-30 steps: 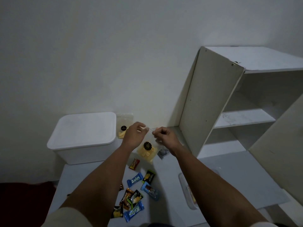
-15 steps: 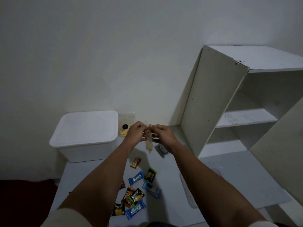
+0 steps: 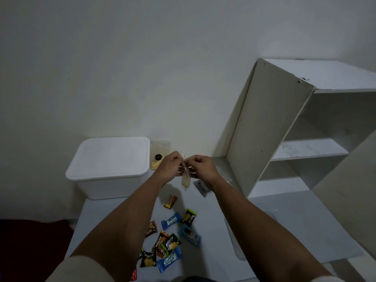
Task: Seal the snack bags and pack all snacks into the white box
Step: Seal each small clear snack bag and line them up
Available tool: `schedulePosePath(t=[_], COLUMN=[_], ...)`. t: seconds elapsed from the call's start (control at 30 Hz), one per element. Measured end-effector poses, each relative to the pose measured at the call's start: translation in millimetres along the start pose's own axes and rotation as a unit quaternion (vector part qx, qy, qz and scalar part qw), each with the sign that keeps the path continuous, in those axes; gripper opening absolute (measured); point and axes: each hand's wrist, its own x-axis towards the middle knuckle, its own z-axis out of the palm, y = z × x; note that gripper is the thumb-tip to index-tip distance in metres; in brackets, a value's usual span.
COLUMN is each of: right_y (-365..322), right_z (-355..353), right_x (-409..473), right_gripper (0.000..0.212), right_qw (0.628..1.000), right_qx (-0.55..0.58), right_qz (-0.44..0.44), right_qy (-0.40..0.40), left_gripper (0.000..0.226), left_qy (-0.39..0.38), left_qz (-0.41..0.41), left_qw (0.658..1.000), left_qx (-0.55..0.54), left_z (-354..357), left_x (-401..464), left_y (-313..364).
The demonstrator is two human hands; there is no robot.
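- Head view: left hand (image 3: 170, 165) and right hand (image 3: 200, 167) both pinch the top of a clear snack bag (image 3: 185, 178), held edge-on above the table, just right of the lidded white box (image 3: 109, 166).
- Wrapped snacks (image 3: 170, 237) lie nearer than the white box.

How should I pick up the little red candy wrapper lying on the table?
The small red candy wrapper lies flat on the white table, apart from the other sweets. Probably best to come straight down from above and pinch its puffy middle across the narrow sides, since the crimped ends look thin and slippery. Both hands are busy with the clear snack bag.
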Motion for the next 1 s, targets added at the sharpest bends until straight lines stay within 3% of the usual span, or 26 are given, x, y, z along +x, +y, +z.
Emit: schedulePosePath(t=[0.27,0.67,0.87,1.0], right_y=[-13.7,-28.5,-31.9,-29.6], right_z=[5.2,-0.2,-4.5,-3.8], right_x=[4.5,3.5,4.5,2.6], right_gripper=[0.011,0.019,0.014,0.007], right_qw=[0.997,0.998,0.997,0.998], right_qx=[-0.044,-0.058,-0.069,-0.065], right_qz=[-0.044,-0.020,-0.037,-0.027], right_qy=[0.036,-0.021,-0.009,-0.001], left_gripper=[0.023,0.027,0.027,0.025], left_qy=[-0.050,0.051,0.025,0.008], left_qz=[-0.022,0.060,0.039,0.059], left_qw=[0.999,0.992,0.997,0.992], left_qx=[-0.002,0.100,0.066,0.108], left_z=[-5.5,-14.6,-8.1,-8.3], left_x=[-1.7,11.5,2.4,2.6], left_y=[6.5,15.3,19.3,12.2])
